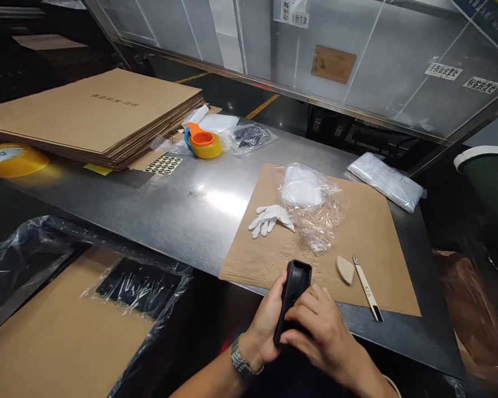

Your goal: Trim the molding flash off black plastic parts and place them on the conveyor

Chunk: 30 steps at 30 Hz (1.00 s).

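Observation:
A long black case [297, 281], hollow on its upper face, is tilted up near the front edge of the table. My left hand [268, 315], with a metal watch on its wrist, wraps round the case's left side. The curled fingers of my right hand [323, 326] press on the case's lower right part and hide much of its inside. To the right, a beige wedge-shaped pad [345, 270] and a white-handled craft knife [367, 288] lie on a cardboard sheet [369, 232]. A white glove [270, 220] rests beyond the case, beside a clear plastic bag [319, 221] with white contents.
Stacked flat cardboard [108, 110] covers the metal table's left end. Nearby are an orange tape dispenser [203, 141], yellow tape roll [14, 160] and label sheet [164, 165]. A plastic-wrapped pack [385, 181] lies back right. Below left stands a plastic-lined box [66, 331].

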Motion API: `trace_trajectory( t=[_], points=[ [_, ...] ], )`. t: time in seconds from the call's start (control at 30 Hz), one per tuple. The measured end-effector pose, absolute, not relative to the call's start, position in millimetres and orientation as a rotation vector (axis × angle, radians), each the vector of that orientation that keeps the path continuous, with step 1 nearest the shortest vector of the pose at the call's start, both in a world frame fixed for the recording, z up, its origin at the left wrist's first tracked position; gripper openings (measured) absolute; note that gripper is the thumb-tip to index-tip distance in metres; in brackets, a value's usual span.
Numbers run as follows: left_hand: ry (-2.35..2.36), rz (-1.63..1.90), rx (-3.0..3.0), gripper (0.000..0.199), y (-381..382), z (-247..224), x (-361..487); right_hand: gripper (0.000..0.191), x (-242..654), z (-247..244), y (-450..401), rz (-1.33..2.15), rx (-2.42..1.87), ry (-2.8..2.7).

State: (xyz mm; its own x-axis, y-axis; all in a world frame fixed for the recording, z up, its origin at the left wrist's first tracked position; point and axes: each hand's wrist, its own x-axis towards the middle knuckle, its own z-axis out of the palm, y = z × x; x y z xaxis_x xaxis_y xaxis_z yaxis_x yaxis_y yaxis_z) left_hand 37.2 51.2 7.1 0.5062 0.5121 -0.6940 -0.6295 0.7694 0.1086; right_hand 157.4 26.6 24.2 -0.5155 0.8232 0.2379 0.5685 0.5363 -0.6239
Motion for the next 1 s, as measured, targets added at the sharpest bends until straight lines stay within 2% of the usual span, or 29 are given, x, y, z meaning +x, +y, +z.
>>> trace_trajectory(
  t=[0.13, 0.27, 0.47, 0.57, 0.7, 0.8, 0.83, 0.9, 1.0],
  points=[
    [0.767, 0.688, -0.134, 0.039, 47.0, 4.9, 38.0, 0.036, 157.7, 23.3, 26.0, 0.745, -1.138, -2.239],
    [0.844, 0.634, -0.089, 0.038, 39.8, 7.3, 39.1, 0.023, 165.8, 23.8, 31.0, 0.749, -1.241, -2.199],
    [0.893, 0.483, 0.098, 0.057, 30.3, 5.9, 38.6, 0.014, 181.9, 25.8, 54.3, 0.49, -1.429, -2.073],
    [0.849, 0.46, 0.116, 0.061, 30.5, 3.2, 36.3, 0.014, 185.0, 23.9, 59.9, 0.492, -1.477, -1.913],
    [0.881, 0.582, 0.053, 0.053, 34.5, 4.0, 32.8, 0.024, 185.4, 15.9, 39.8, 0.854, -1.537, -1.784],
    [0.901, 0.724, 0.024, 0.053, 37.3, 6.0, 31.9, 0.057, 181.8, 7.9, 12.8, 1.229, -1.537, -1.763],
    [0.897, 0.757, 0.03, 0.054, 37.7, 6.4, 32.1, 0.063, 179.6, 5.7, 5.4, 1.322, -1.527, -1.74],
    [0.916, 0.816, 0.066, 0.051, 37.4, 7.1, 33.1, 0.059, 174.4, 3.0, -3.9, 1.462, -1.514, -1.646],
    [0.983, 0.901, 0.138, 0.046, 34.4, 8.4, 35.1, 0.041, 168.4, 3.6, -4.8, 1.583, -1.498, -1.5]
  ],
)
